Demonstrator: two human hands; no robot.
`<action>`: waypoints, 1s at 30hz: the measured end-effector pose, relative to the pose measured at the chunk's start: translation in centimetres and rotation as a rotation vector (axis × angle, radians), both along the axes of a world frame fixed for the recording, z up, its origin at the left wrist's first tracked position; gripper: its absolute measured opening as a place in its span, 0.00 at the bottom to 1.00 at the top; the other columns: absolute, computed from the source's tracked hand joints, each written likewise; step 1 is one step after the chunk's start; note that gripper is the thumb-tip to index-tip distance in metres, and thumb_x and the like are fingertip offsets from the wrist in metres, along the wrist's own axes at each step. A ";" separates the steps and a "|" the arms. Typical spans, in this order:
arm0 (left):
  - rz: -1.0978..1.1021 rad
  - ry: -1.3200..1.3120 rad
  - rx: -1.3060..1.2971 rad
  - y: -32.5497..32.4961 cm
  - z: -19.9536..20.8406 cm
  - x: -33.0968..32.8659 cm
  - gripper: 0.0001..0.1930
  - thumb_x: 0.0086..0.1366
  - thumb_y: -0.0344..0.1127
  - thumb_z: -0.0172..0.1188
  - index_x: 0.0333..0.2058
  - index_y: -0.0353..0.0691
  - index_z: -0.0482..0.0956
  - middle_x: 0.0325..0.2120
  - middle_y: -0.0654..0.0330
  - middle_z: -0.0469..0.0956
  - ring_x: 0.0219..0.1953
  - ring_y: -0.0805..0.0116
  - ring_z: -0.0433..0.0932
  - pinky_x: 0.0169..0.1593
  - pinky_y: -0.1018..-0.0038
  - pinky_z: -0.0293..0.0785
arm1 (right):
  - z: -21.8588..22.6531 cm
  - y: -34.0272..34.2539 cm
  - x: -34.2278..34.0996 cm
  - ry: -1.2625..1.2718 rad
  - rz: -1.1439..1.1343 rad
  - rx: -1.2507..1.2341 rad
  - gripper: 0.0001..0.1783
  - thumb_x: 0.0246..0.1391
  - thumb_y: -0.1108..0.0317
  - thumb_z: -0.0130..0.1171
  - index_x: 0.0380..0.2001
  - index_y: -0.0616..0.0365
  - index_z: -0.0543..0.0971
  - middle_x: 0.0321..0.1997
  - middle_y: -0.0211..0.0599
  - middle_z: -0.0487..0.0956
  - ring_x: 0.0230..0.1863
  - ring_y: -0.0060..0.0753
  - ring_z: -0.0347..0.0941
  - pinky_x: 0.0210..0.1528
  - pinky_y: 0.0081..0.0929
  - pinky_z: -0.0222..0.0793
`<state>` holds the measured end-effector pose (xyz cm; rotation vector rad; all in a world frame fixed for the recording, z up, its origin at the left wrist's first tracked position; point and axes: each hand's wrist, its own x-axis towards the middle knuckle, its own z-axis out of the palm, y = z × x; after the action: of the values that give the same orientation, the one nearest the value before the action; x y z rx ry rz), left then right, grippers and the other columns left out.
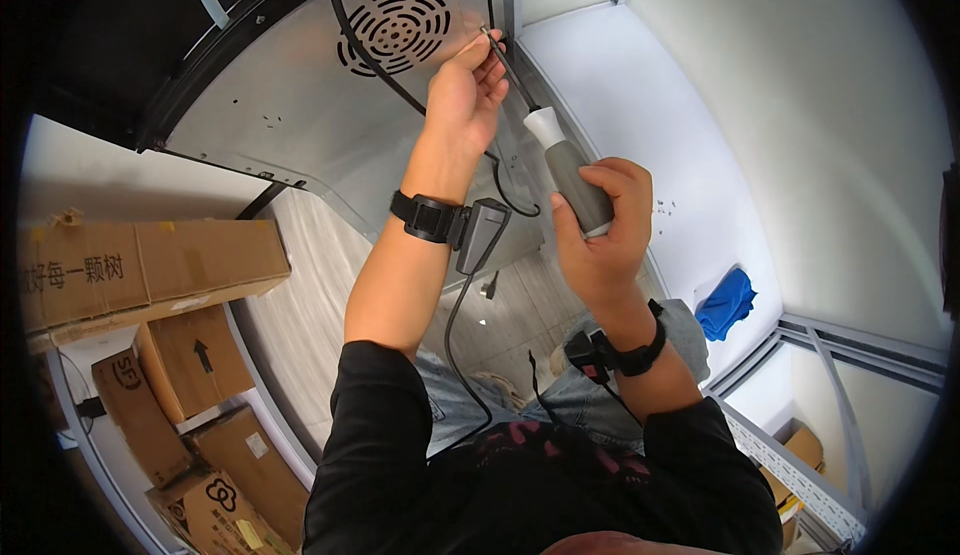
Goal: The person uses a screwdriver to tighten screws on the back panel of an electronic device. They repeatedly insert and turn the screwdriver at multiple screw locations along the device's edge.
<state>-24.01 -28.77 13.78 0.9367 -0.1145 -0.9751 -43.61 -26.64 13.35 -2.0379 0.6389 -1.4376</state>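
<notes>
Screwdriver (573,177) sits in right fingers (628,183), shaft (515,78) reaching left fingers (492,75).

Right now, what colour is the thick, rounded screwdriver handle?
Grey screwdriver handle, white front collar; head view shows it best.

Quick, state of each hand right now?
Left hand: curled near the tip of the gray-handled screwdriver; whether gripping it can't be told.
Right hand: closed, holding the gray-handled screwdriver.
</notes>
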 end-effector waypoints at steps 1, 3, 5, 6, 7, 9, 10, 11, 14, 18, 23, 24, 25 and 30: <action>-0.003 -0.002 0.005 0.0 0.0 0.0 0.09 0.65 0.36 0.52 0.40 0.41 0.77 0.33 0.67 0.75 0.35 0.74 0.71 0.39 0.81 0.65 | 0.1 0.1 0.0 0.004 -0.007 0.001 0.21 0.36 0.80 0.65 0.37 0.61 0.73 0.39 0.46 0.72 0.37 0.43 0.71 0.36 0.31 0.69; -0.006 -0.012 0.012 0.0 0.0 0.1 0.09 0.65 0.36 0.52 0.39 0.42 0.78 0.32 0.67 0.75 0.34 0.75 0.71 0.38 0.81 0.65 | 0.1 0.3 -0.1 0.016 -0.020 0.000 0.20 0.36 0.80 0.65 0.37 0.61 0.73 0.39 0.45 0.72 0.37 0.43 0.71 0.36 0.31 0.69; -0.012 -0.021 0.012 0.1 0.0 0.1 0.09 0.65 0.37 0.52 0.39 0.42 0.78 0.32 0.67 0.75 0.34 0.75 0.71 0.37 0.81 0.65 | 0.1 0.4 -0.2 0.018 -0.024 0.024 0.19 0.38 0.79 0.65 0.37 0.61 0.73 0.39 0.44 0.72 0.37 0.43 0.72 0.36 0.30 0.68; -0.017 -0.025 0.012 0.1 0.0 0.2 0.09 0.65 0.37 0.52 0.39 0.43 0.78 0.31 0.68 0.75 0.33 0.76 0.71 0.37 0.81 0.65 | 0.1 0.4 -0.2 0.020 -0.026 0.038 0.18 0.39 0.78 0.65 0.37 0.61 0.73 0.39 0.44 0.72 0.37 0.43 0.72 0.36 0.30 0.68; -0.021 -0.029 0.012 0.0 0.0 0.3 0.09 0.65 0.37 0.52 0.39 0.43 0.78 0.31 0.68 0.75 0.33 0.76 0.71 0.36 0.80 0.65 | -0.2 0.3 -0.2 0.008 -0.023 0.072 0.17 0.41 0.77 0.65 0.37 0.61 0.73 0.39 0.43 0.72 0.37 0.42 0.72 0.36 0.30 0.68; -0.026 -0.033 0.021 0.0 -0.2 0.4 0.09 0.65 0.37 0.52 0.39 0.43 0.78 0.30 0.69 0.75 0.32 0.77 0.71 0.35 0.80 0.66 | -1.0 0.0 -0.4 -0.017 -0.015 0.140 0.15 0.44 0.75 0.64 0.37 0.62 0.72 0.39 0.43 0.72 0.36 0.42 0.72 0.36 0.30 0.68; -0.028 -0.036 0.025 0.0 -0.2 0.4 0.09 0.65 0.37 0.52 0.39 0.43 0.78 0.30 0.69 0.74 0.32 0.77 0.71 0.35 0.80 0.66 | -1.3 -0.1 -0.5 -0.030 -0.002 0.213 0.15 0.45 0.74 0.63 0.37 0.62 0.72 0.38 0.42 0.72 0.36 0.41 0.71 0.37 0.29 0.67; -0.031 -0.035 0.026 -0.1 -0.2 0.4 0.08 0.65 0.37 0.52 0.39 0.43 0.78 0.29 0.69 0.74 0.32 0.77 0.70 0.35 0.80 0.66 | -1.6 -0.1 -0.6 -0.044 0.011 0.286 0.14 0.46 0.74 0.63 0.37 0.62 0.72 0.38 0.42 0.72 0.36 0.41 0.71 0.37 0.29 0.67; -0.027 -0.035 0.034 0.1 -0.2 0.3 0.08 0.65 0.37 0.52 0.38 0.43 0.78 0.29 0.69 0.74 0.31 0.77 0.70 0.34 0.80 0.66 | -1.7 -0.1 -0.7 -0.025 0.048 0.318 0.14 0.48 0.74 0.62 0.38 0.62 0.72 0.38 0.42 0.72 0.36 0.39 0.70 0.38 0.29 0.66; -0.031 -0.065 0.035 0.2 -0.3 0.1 0.08 0.65 0.37 0.52 0.38 0.43 0.78 0.29 0.68 0.74 0.31 0.77 0.69 0.35 0.80 0.66 | -2.2 0.0 -1.2 -0.022 0.076 0.371 0.14 0.48 0.74 0.61 0.39 0.61 0.71 0.39 0.41 0.72 0.37 0.36 0.69 0.39 0.28 0.66; -0.069 -0.140 0.034 0.4 -0.4 -0.1 0.09 0.64 0.38 0.51 0.37 0.45 0.78 0.31 0.69 0.74 0.32 0.77 0.68 0.38 0.79 0.64 | -1.9 -0.2 -2.1 0.040 0.064 0.526 0.18 0.45 0.76 0.61 0.42 0.61 0.70 0.40 0.39 0.72 0.34 0.32 0.69 0.37 0.28 0.67; -0.063 -0.164 0.047 0.5 -0.8 -0.5 0.09 0.64 0.39 0.51 0.37 0.45 0.78 0.31 0.70 0.74 0.33 0.78 0.67 0.39 0.79 0.63 | -1.6 -0.1 -2.3 0.062 0.054 0.553 0.20 0.44 0.76 0.61 0.42 0.60 0.70 0.41 0.39 0.72 0.33 0.31 0.69 0.36 0.28 0.67; -0.058 -0.189 0.061 0.7 -1.2 -0.8 0.09 0.64 0.39 0.51 0.37 0.46 0.79 0.32 0.71 0.75 0.33 0.78 0.67 0.40 0.78 0.62 | -1.7 0.0 -2.4 0.131 0.071 0.602 0.21 0.43 0.76 0.62 0.43 0.60 0.70 0.41 0.38 0.73 0.32 0.31 0.69 0.36 0.28 0.67; -0.090 -0.197 0.211 1.6 -6.9 -3.3 0.07 0.62 0.39 0.52 0.34 0.50 0.78 0.33 0.73 0.75 0.36 0.79 0.66 0.43 0.76 0.57 | -7.1 0.4 -3.8 0.256 0.166 0.710 0.24 0.40 0.74 0.63 0.45 0.58 0.71 0.38 0.38 0.75 0.34 0.32 0.73 0.36 0.28 0.68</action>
<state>-27.30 -27.20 6.87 1.2302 -0.2246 -0.9888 -47.37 -26.20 6.25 -1.6512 0.9040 -0.7066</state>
